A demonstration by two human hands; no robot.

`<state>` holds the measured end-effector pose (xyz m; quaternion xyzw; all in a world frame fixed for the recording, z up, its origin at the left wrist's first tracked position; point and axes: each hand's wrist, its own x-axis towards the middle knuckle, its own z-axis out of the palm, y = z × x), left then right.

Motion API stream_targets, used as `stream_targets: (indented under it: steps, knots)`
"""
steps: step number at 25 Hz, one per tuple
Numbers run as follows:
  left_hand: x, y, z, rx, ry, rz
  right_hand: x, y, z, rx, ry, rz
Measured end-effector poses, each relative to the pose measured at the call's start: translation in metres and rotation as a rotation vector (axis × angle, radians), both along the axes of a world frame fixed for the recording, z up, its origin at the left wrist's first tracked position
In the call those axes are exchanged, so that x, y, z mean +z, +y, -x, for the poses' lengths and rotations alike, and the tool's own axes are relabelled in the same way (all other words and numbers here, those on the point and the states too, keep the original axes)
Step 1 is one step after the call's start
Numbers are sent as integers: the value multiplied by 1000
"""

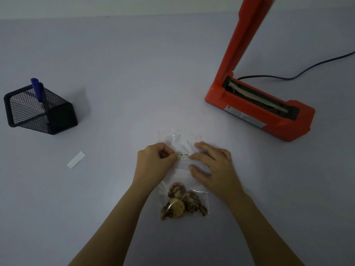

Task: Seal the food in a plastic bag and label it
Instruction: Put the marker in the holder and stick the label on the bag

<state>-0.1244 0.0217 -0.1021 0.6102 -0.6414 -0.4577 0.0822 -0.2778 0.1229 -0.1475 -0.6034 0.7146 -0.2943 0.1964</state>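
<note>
A person's two hands press a handwritten label [183, 156] onto a clear plastic bag [182, 169] lying flat on the desk [124, 73], the labelling step under way. The left hand [153, 164] has its grip pinched together on the label's left end; the right hand [211, 164] lies with fingers spread and flat, pinning the label's right end and the bag — clamped on nothing. Cookies [182, 202] sit bunched at the bag's near end. The red heat sealer [259, 104] stands well apart with its arm raised, and a pen [38, 91] rests in a mesh holder [38, 110]. A strip of backing paper [76, 159] lies beside. Judging by this, the next move calls for smoothing the label down flat.
</note>
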Motion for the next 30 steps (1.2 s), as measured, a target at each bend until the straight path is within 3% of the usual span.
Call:
stream_targets:
  steps: [11,21,24,27,30]
  knots:
    - [0,4,3,-29,-32,82,-1,-1,-2,-8,32,6]
    - [-1,25,1,-68,-60,357,-1,-1,-1,-12,21,12]
    - [5,40,-5,-299,-44,525,-1,-1,-1,0,40,0]
    - [0,44,-4,-473,-190,581,-1,-1,-2,7,55,-7]
    - [2,43,3,-546,-366,504,-1,-1,-2,6,53,-1]
